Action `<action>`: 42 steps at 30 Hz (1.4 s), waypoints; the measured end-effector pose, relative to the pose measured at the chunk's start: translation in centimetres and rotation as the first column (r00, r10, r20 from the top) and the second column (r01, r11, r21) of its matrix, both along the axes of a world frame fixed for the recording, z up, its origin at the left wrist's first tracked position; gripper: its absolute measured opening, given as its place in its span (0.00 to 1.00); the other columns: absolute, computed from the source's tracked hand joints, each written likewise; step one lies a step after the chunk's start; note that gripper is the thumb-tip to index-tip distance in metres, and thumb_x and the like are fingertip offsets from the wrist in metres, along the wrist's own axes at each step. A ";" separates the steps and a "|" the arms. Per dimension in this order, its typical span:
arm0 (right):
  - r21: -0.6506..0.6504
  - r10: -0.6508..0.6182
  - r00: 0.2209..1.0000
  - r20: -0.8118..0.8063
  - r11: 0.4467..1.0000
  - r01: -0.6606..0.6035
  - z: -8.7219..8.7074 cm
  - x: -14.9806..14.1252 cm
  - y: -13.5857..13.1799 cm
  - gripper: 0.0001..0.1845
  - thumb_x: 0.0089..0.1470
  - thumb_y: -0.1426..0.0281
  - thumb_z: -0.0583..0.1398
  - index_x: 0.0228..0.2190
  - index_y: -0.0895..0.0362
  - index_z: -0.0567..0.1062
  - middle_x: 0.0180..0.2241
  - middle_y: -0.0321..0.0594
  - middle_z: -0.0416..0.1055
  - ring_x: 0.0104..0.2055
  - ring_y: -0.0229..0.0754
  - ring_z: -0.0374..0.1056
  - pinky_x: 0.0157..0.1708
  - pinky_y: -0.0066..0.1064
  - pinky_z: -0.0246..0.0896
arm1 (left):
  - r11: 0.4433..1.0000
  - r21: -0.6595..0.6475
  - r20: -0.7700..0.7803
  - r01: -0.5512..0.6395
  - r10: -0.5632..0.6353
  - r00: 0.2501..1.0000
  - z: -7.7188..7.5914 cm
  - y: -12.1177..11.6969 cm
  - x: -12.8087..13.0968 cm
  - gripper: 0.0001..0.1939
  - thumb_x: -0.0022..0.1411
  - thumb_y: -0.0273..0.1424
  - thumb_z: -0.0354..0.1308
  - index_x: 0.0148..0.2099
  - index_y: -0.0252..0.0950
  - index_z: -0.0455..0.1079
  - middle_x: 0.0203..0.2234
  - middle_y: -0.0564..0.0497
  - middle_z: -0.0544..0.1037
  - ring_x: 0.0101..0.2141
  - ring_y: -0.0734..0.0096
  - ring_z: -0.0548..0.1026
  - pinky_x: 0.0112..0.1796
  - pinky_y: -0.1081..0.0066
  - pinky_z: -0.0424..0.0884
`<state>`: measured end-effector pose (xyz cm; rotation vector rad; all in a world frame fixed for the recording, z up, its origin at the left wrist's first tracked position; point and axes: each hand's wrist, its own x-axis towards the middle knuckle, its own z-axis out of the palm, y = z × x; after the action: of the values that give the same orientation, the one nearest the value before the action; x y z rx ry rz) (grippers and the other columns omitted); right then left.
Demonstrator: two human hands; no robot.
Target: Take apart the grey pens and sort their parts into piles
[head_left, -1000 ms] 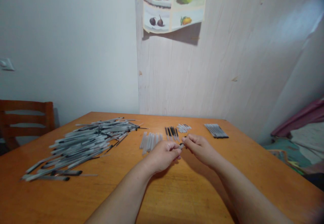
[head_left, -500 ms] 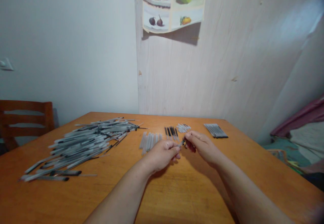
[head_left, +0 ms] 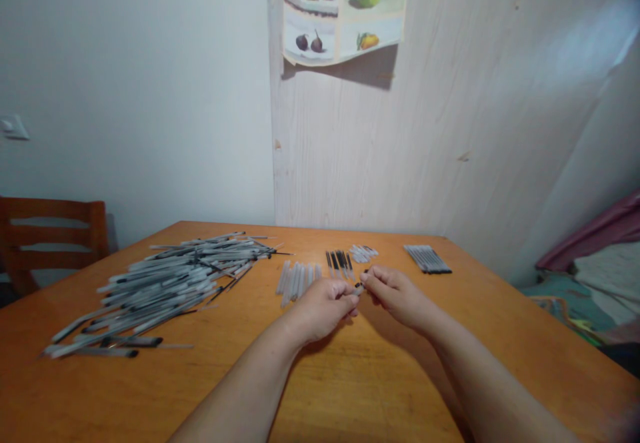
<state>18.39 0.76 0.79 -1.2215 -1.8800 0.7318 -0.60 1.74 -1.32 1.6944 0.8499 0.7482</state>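
My left hand (head_left: 327,306) is closed, with thumb and fingers pinching a pale pen barrel (head_left: 357,291); a dark bit shows at its end and the rest is hidden in the hand. Close beside it, my right hand (head_left: 395,291) is also closed, its fingertips pinching a small dark pen part (head_left: 365,272), mostly covered. Just beyond the hands lie a row of clear pen barrels (head_left: 295,281), a row of black-ended refills (head_left: 341,263) and a small group of whitish pen pieces (head_left: 363,253).
On the left of the wooden table (head_left: 330,389) spreads a large loose pile of pens (head_left: 175,279). A neat row of pens with black ends (head_left: 427,259) lies at the back right. A wooden chair (head_left: 55,236) stands to the left, and the wall rises behind the table.
The right fingertips have moved slightly left, closer to the left hand, and the dark part in them has shifted. The rows and the pile look unchanged.
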 end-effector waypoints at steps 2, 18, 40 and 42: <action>0.000 0.007 1.000 0.004 1.000 -0.007 -0.1 -0.1 0.1 0.25 0.61 0.51 0.52 0.21 0.55 0.63 0.19 0.30 0.55 0.23 0.35 0.52 0.24 0.28 0.47 | 1.000 0.006 -0.006 0.009 -0.009 1.000 -0.3 0.2 0.0 0.13 0.60 0.39 0.56 0.30 0.34 0.68 0.24 0.52 0.70 0.25 0.75 0.65 0.30 0.71 0.60; -0.044 0.064 0.969 -0.238 0.996 -0.077 0.3 0.1 0.0 0.23 0.62 0.51 0.53 0.28 0.56 0.70 0.24 0.35 0.66 0.25 0.36 0.60 0.27 0.29 0.55 | 0.997 -0.082 0.049 0.000 0.004 0.999 1.3 -0.5 -0.3 0.19 0.61 0.45 0.55 0.38 0.32 0.72 0.29 0.47 0.76 0.26 0.74 0.70 0.31 0.71 0.66; -0.050 -0.002 0.988 -0.154 0.999 -0.006 0.2 -0.3 0.0 0.20 0.59 0.53 0.57 0.25 0.55 0.66 0.21 0.32 0.64 0.24 0.35 0.58 0.27 0.29 0.53 | 0.957 0.280 -0.155 -0.074 0.121 0.980 0.5 0.3 -0.3 0.13 0.62 0.36 0.51 0.29 0.34 0.69 0.22 0.55 0.66 0.26 0.74 0.62 0.27 0.73 0.53; -0.040 -0.015 0.989 -0.148 0.999 0.009 0.2 -0.4 0.0 0.20 0.59 0.54 0.56 0.25 0.55 0.66 0.20 0.32 0.64 0.24 0.35 0.58 0.26 0.29 0.53 | 0.932 0.354 -0.184 -0.077 0.150 0.971 0.6 0.2 -0.4 0.14 0.63 0.36 0.51 0.29 0.35 0.70 0.23 0.55 0.68 0.28 0.73 0.65 0.28 0.73 0.54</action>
<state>17.97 0.76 0.97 -1.1684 -1.7430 0.8340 -0.96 1.94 -0.69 2.0784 1.0137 0.8463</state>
